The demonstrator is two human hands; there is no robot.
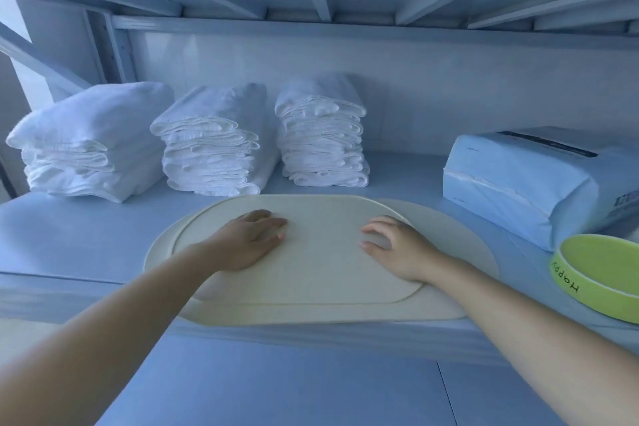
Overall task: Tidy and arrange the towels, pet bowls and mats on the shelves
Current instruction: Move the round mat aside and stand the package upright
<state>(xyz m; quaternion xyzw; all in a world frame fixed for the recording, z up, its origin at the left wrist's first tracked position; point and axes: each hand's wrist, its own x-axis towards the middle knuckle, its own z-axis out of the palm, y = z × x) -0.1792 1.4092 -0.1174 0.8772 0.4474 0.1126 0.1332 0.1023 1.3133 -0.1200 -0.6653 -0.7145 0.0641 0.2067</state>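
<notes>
- Both forearms reach in from the near edge over the shelf (69, 239).
- Left hand (249, 240): palm down, flat on the top mat (321, 252), fingers straight and close together, gripping nothing.
- Right hand (397, 247): also palm down on the top mat, fingers spread and slightly arched, tips touching the surface, no grip.
- Top mat: cream, rounded corners, raised rim, lying under and between both hands.
- Lower mat (456, 242): same cream colour, directly under the top one, offset. Its edge shows past the right hand, past the left hand and on the near side.
- Green pet bowl (601, 273): well right of the right hand, on the shelf, apart from the mats, lettering "Happy" on its side wall.
- Blue wrapped package (529, 183): beyond and right of the right hand, just behind the bowl.
- Three stacks of folded white towels beyond the hands along the back: left stack (93, 145), middle stack (214, 142), right stack (323, 135). The left and middle stacks lean slightly.
- Underside of the upper shelf (311, 0) spans overhead.
</notes>
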